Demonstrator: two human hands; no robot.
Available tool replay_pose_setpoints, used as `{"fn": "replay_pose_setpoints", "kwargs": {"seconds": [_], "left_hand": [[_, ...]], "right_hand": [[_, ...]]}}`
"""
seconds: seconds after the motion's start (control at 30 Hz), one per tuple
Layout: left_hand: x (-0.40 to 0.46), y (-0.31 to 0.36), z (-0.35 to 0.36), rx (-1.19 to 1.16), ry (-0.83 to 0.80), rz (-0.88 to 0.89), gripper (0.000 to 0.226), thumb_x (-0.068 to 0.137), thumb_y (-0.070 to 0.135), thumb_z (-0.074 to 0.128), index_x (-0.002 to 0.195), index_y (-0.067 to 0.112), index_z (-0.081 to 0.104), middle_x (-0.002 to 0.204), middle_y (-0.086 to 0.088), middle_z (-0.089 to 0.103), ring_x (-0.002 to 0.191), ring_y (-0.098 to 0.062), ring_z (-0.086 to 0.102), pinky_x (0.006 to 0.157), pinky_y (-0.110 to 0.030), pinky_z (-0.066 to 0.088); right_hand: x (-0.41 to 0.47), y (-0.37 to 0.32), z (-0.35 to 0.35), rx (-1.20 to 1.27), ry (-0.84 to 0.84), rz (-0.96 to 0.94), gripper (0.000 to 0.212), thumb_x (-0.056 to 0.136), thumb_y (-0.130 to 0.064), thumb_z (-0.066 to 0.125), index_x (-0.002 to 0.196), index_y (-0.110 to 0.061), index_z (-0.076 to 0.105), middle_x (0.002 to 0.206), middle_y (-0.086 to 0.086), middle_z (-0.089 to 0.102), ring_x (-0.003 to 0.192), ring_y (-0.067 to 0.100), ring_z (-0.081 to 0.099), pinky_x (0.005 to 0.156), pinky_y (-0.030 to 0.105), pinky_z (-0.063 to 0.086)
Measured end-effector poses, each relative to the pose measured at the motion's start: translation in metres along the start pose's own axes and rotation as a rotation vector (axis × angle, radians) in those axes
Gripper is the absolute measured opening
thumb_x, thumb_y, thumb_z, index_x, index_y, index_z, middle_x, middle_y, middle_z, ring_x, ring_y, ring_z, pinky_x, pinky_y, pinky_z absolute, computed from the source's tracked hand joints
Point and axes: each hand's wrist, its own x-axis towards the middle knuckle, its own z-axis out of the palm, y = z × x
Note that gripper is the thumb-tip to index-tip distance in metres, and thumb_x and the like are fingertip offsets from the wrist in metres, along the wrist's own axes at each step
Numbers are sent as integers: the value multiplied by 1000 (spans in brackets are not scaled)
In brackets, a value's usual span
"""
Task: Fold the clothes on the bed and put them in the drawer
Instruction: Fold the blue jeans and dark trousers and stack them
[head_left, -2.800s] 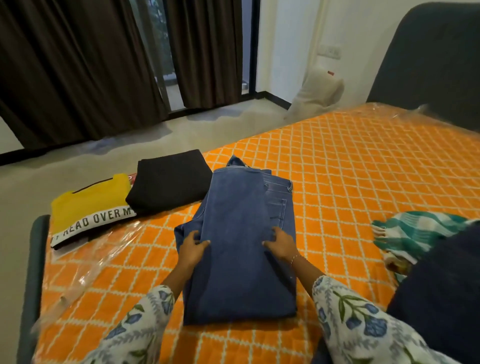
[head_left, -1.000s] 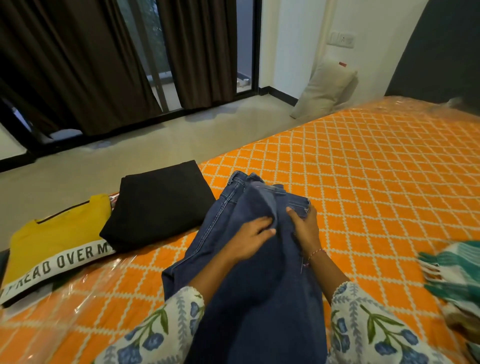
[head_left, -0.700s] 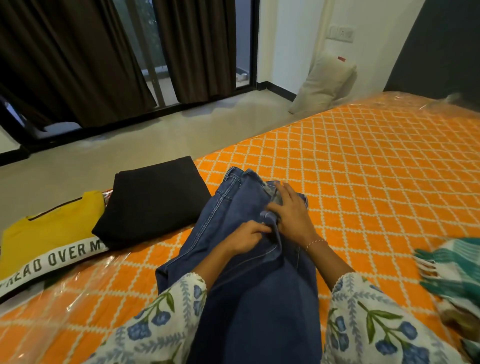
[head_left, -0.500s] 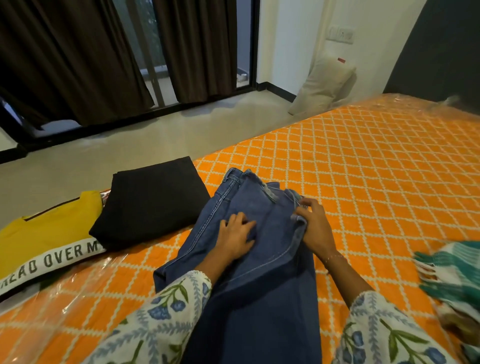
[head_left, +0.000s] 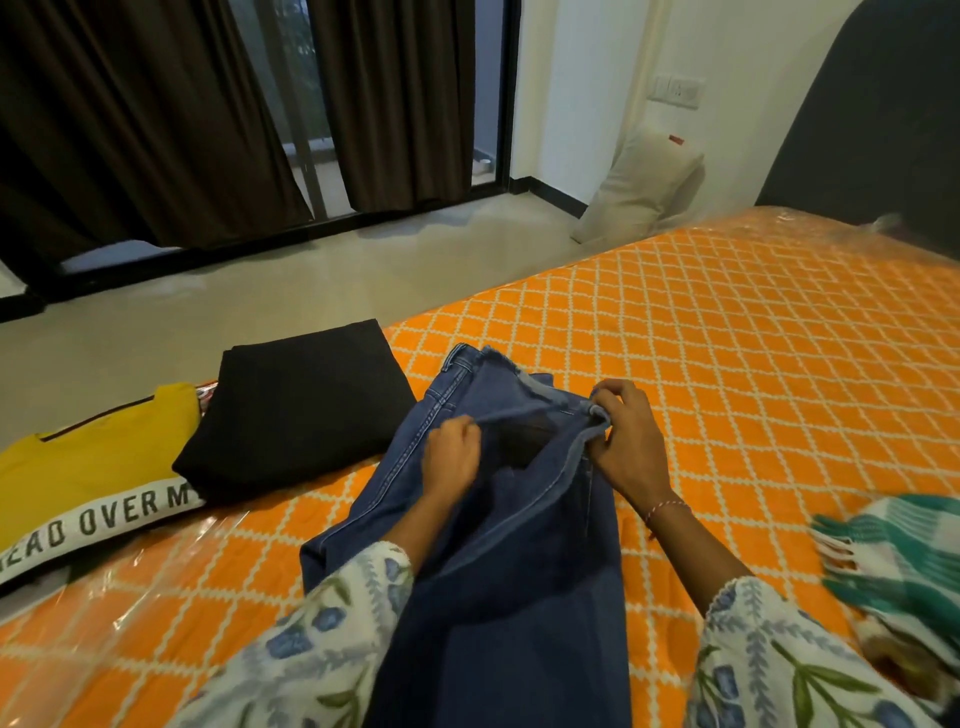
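Blue jeans (head_left: 498, 561) lie lengthwise on the orange bed (head_left: 727, 353), waistband at the far end. My left hand (head_left: 451, 457) grips a fold of denim near the top, and my right hand (head_left: 626, 436) pinches the cloth's edge at the right; between them the fabric is lifted and stretched, with a dark gap under it. A folded black garment (head_left: 296, 410) rests left of the jeans. Further left sits a folded yellow shirt (head_left: 88, 467) with white lettering.
A green and white checked cloth (head_left: 898, 561) lies on the bed at the right edge. Clear plastic covers the mattress. Bare floor (head_left: 260, 291), dark curtains (head_left: 130, 114) and a white pillow (head_left: 639, 192) against the wall lie beyond the bed.
The jeans were folded in half toward the waistband. Both hands moved up to the top end, pressed it flat, and have now lifted and spread the upper layer between them.
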Motion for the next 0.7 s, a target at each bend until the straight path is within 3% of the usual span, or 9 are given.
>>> {"fn": "replay_pose_setpoints", "kwargs": {"seconds": [0.1,0.13,0.23,0.33,0.47,0.5,0.57,0.63,0.7], "left_hand": [[24,-24,-37,-854,-8,-411,20,95,11,49,94,-2,65,90,-17,67,92,-35,59,76,-37,43],[27,-36,-48,-979,8,-496,19,94,13,51,94,-1,65,86,-15,67,84,-30,59,73,-35,47],[33,-61,-63,-860,-40,-513,27,95,14,53,114,-3,61,103,-17,63,74,-21,59,64,-29,52],[36,-70,-64,-763,-26,-460,22,94,8,54,112,-3,61,106,-20,63,75,-23,60,64,-32,51],[41,-77,-66,-557,221,-243,50,92,11,58,139,13,40,112,-14,60,100,-24,59,85,-36,48],[41,-79,-66,-531,229,-207,44,95,18,56,136,19,41,110,-9,59,99,-21,57,86,-36,46],[42,-77,-68,-530,134,-217,15,101,35,42,100,25,52,95,0,55,89,-14,52,77,-31,44],[44,-80,-71,-667,22,-306,36,97,59,24,84,32,44,88,11,47,85,-10,49,68,-23,40],[46,-81,-77,-841,-93,-399,42,91,67,30,92,30,51,94,9,54,83,-11,53,69,-24,43]], "right_hand": [[24,-18,8,-6,-28,-54,17,75,2,61,92,4,61,107,21,58,94,40,53,64,38,42],[32,-26,14,0,-46,-70,17,74,-2,60,90,4,61,104,21,59,92,41,54,64,40,44],[53,-52,37,-4,-92,-75,15,77,-11,57,87,-2,63,101,17,61,92,39,54,68,40,41],[75,-81,67,-95,-175,-97,16,85,-12,55,99,-8,63,111,11,58,106,34,49,75,35,30],[102,-128,103,-225,-261,-168,30,88,-9,49,118,-9,54,126,10,49,119,30,40,89,38,28],[106,-138,111,-244,-257,-195,31,89,-9,47,119,-9,53,127,11,48,119,31,40,89,39,28],[112,-152,129,-254,-264,-241,31,93,-9,44,123,-10,51,130,12,47,121,31,40,89,40,30],[111,-152,143,-271,-310,-264,38,94,-12,46,132,-13,44,138,12,41,129,31,35,96,42,30],[100,-137,145,-258,-359,-145,56,92,-23,55,143,-17,32,147,13,30,138,30,25,104,45,28]]}}
